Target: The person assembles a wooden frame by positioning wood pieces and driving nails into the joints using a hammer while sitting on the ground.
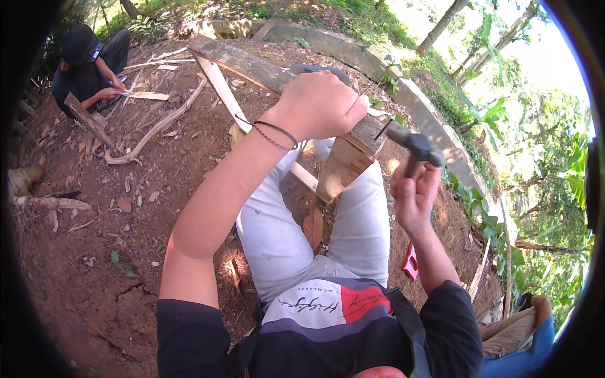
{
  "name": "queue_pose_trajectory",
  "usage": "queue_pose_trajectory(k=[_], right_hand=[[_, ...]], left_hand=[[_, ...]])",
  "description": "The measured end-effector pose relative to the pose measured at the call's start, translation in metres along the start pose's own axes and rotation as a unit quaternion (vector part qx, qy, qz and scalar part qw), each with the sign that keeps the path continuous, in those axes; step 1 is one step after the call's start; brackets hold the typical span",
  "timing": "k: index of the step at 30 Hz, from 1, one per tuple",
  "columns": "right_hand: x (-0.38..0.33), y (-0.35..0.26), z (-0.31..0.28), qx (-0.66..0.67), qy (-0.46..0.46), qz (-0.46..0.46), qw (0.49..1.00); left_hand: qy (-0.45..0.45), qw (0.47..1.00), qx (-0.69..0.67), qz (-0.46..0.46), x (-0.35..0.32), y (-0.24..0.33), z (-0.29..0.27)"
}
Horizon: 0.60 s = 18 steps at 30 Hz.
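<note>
My left hand (318, 104) is clenched on the end of a weathered wooden plank (252, 66) that runs from the upper left down to my knees; a dark object shows above the knuckles. My right hand (413, 192) grips the handle of a claw hammer (409, 142), its dark head just right of the plank's end. A thin nail (382, 128) sticks out between the plank end and the hammer head. A paler board (343, 164) slopes beneath the plank between my legs in grey trousers.
Another person (88, 63) in dark clothes crouches at the upper left over a strip of wood. Sticks, roots and wood scraps (151, 132) lie on the bare red soil. A curved concrete kerb (435, 126) edges the ground at right. A red object (411, 261) lies by my right elbow.
</note>
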State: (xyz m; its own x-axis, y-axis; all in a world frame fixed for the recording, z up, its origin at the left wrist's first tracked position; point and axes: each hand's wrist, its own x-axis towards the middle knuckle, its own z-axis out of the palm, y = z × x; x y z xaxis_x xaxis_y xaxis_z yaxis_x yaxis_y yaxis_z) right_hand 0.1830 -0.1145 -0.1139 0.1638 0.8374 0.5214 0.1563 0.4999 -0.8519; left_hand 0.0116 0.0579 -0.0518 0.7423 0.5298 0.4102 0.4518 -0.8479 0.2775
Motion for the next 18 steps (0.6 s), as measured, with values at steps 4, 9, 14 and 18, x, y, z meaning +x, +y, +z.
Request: queue_pose_trajectory(k=[4,9,14,18], right_hand=[[0.031,-0.076,-0.043,-0.241,-0.08,0.09,0.963],[0.072,-0.131,-0.057,-0.339,-0.178,0.132,0.914],[0.102,-0.157,-0.053,-0.304,-0.12,0.133,0.936],[0.102,-0.147,-0.046,-0.444,-0.279,0.103,0.845]], left_hand=[[0.002,1.0,0.007,-0.006,-0.002,-0.002,0.004],[0.006,1.0,0.007,-0.006,0.006,-0.001,0.009],[-0.001,0.999,0.036,0.011,0.005,-0.004,0.008],[0.029,0.999,0.014,0.035,0.007,-0.003,0.011]])
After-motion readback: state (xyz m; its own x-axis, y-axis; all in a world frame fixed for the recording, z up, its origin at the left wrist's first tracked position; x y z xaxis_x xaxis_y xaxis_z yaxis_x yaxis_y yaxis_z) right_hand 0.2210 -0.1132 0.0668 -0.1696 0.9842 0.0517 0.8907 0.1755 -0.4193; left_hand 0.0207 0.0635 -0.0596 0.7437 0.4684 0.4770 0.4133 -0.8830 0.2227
